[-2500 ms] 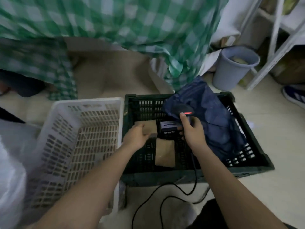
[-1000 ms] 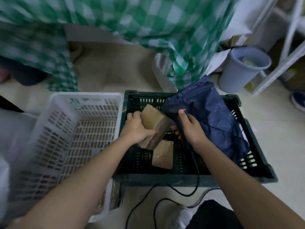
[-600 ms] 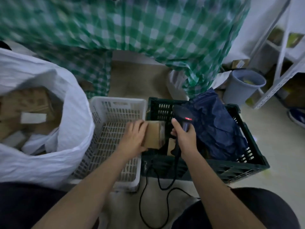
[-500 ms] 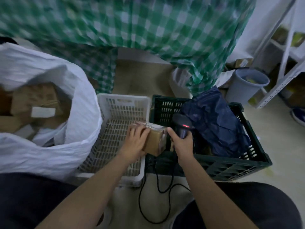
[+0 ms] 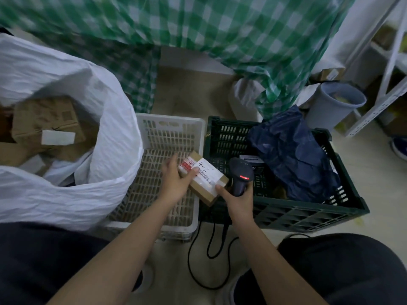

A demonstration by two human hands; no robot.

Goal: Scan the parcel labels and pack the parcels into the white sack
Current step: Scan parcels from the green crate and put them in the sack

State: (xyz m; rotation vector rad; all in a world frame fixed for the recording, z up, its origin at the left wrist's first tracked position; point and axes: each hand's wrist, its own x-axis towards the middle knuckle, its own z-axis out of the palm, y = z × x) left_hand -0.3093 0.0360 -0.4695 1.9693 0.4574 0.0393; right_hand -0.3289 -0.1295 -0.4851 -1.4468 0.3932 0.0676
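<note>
My left hand (image 5: 176, 181) grips a small brown cardboard parcel (image 5: 207, 190) with its white label (image 5: 207, 173) facing up, marked "4-2". The parcel hangs over the gap between the white basket (image 5: 167, 119) and the dark green crate (image 5: 308, 219). My right hand (image 5: 237, 199) holds a black corded barcode scanner (image 5: 241, 175) with a red light on; its thumb touches the parcel's near corner. The white sack (image 5: 110, 133) stands open at the left with several brown parcels (image 5: 44, 122) inside.
A dark blue bag (image 5: 295, 155) lies in the green crate over a small dark box (image 5: 251, 159). The scanner cable (image 5: 198, 260) loops on the floor between my knees. A grey bin (image 5: 334, 106), a white shelf frame (image 5: 385, 84) and green checked cloth (image 5: 198, 29) stand behind.
My left hand lifted the brown parcel out of the green crate, carried it left and turned its label upward. The view swung left, bringing the white sack into sight.
</note>
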